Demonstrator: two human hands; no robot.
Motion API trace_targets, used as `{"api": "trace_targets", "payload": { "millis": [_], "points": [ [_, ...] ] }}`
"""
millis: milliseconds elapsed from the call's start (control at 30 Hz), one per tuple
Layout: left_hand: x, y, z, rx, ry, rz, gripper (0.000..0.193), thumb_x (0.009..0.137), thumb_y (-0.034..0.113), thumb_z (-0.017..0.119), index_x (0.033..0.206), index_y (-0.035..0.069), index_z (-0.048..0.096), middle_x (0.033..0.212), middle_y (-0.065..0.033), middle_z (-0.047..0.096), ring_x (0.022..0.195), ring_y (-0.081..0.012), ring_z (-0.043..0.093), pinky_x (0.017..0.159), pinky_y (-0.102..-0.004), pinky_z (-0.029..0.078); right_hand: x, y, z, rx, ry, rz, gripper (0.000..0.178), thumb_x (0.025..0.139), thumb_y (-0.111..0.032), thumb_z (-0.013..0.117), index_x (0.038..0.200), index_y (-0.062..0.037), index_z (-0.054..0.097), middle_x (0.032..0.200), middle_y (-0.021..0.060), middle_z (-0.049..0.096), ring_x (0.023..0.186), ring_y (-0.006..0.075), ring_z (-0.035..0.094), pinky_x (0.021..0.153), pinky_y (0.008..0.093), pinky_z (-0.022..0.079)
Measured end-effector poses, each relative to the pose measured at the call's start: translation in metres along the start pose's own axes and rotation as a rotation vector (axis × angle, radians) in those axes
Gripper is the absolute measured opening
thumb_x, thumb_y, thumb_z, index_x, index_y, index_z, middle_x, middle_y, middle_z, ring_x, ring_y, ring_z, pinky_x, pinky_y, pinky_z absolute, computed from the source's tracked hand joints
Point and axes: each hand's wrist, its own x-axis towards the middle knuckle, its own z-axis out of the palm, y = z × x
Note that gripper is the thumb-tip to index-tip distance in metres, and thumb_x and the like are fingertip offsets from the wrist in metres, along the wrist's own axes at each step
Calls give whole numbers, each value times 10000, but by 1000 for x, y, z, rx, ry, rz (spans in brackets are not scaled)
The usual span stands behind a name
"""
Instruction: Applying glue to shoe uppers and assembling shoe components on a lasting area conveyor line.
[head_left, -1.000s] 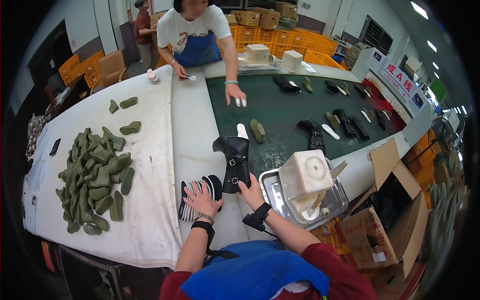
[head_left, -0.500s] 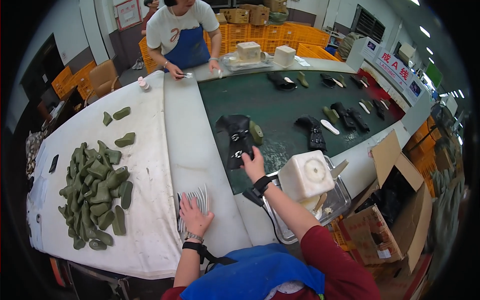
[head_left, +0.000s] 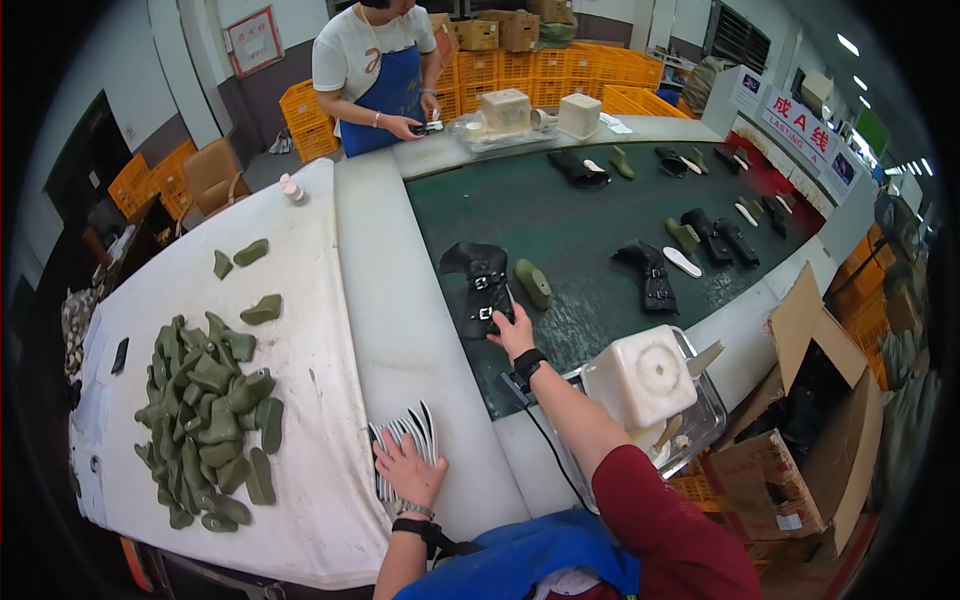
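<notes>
My right hand (head_left: 514,333) grips the lower end of a black buckled boot upper (head_left: 487,282) on the dark green belt (head_left: 590,225). Just right of that boot lies an olive-green shoe last (head_left: 533,284), apart from it. My left hand (head_left: 412,472) rests with fingers spread over a fanned stack of thin white insoles (head_left: 424,432), which sits on the pale tabletop beside the cloth. Further along the belt are another black boot (head_left: 650,275), a white insole (head_left: 682,262) and several more boots with lasts.
A heap of green lasts (head_left: 205,420) covers part of the white cloth (head_left: 310,480) at left. On my right are a metal tray (head_left: 706,410) holding a whitish square container (head_left: 640,375) and an open carton (head_left: 770,480). A co-worker (head_left: 385,80) stands at the far side.
The boot in my right hand has come down beside the green last, which it partly overlapped before. My left hand stays on the insoles. The co-worker's hands have come closer together.
</notes>
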Motion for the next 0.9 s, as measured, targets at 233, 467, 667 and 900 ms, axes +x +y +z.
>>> {"api": "trace_targets", "payload": {
  "millis": [233,467,667,900],
  "points": [
    [1,2,-2,-14,-71,-35,774,575,322,664,1249,42,405,1373,-207,281,1242,-444,247,998,-526,231,-2,29,8,433,-212,432,281,875,-166,546,1133,-93,461,974,62,557,839,207,569,660,343,507],
    [1,0,5,36,45,17,697,575,331,642,1187,50,462,1317,-213,359,1197,-456,312,959,-540,276,2,38,0,476,-161,400,366,869,-166,556,1205,-115,422,1035,52,555,881,208,562,722,371,496],
    [1,0,6,46,41,17,706,574,336,639,1195,52,460,1321,-214,364,1209,-463,305,963,-544,273,27,57,-8,404,-180,382,476,864,-188,555,1294,-126,360,1073,55,553,916,217,571,730,399,499],
    [0,-2,5,10,19,15,740,558,339,663,1209,55,452,1338,-212,340,1209,-461,298,962,-543,270,46,96,-16,-690,48,-58,540,791,-285,573,1240,-13,447,1104,220,562,1003,378,543,899,389,422]
  ]
}}
